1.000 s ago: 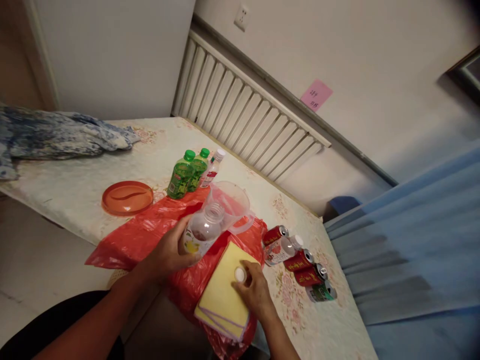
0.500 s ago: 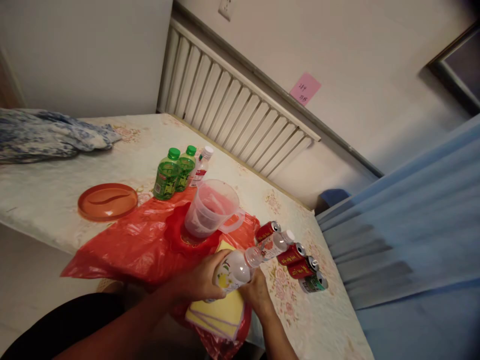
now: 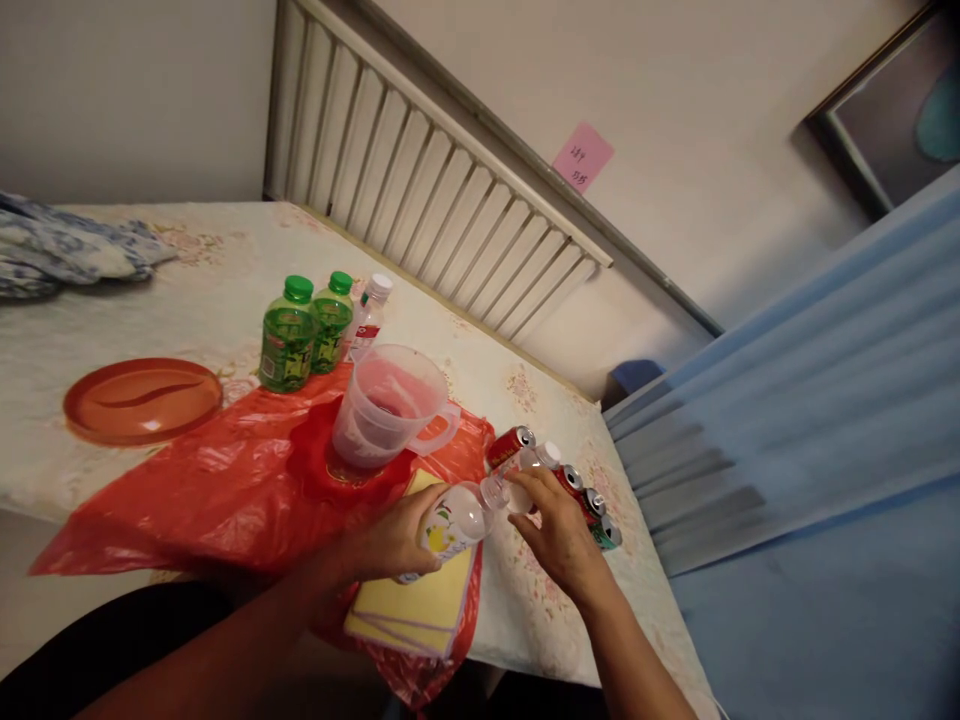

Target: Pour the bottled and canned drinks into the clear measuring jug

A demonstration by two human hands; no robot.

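My left hand (image 3: pixel 394 535) is wrapped round a clear plastic bottle (image 3: pixel 454 520) with a lemon on its label. The bottle is tilted, its clear neck pointing right and up. My right hand (image 3: pixel 559 525) is beside the bottle's mouth, thumb and fingers curved and apart, with nothing visible between them. Below the bottle lie yellow cloths (image 3: pixel 412 610) with purple edging. A translucent measuring jug (image 3: pixel 390 410) stands beyond my left hand on a red scalloped dish (image 3: pixel 307 450). Behind my right hand, a white-capped bottle (image 3: pixel 547 455) is partly hidden.
A red plastic bag (image 3: pixel 187 490) is spread under the dish. Green drink bottles (image 3: pixel 287 340) and another white-capped bottle (image 3: pixel 369 315) stand behind the jug. An orange lid (image 3: pixel 142 400) lies left. Several cans (image 3: pixel 512 445) stand right, near a blue curtain (image 3: pixel 750 430). A radiator (image 3: pixel 420 160) lines the wall.
My right hand has come up from below the bottle to beside its mouth. The left hand still grips the bottle. The view has shifted, so the table's things appear further left.
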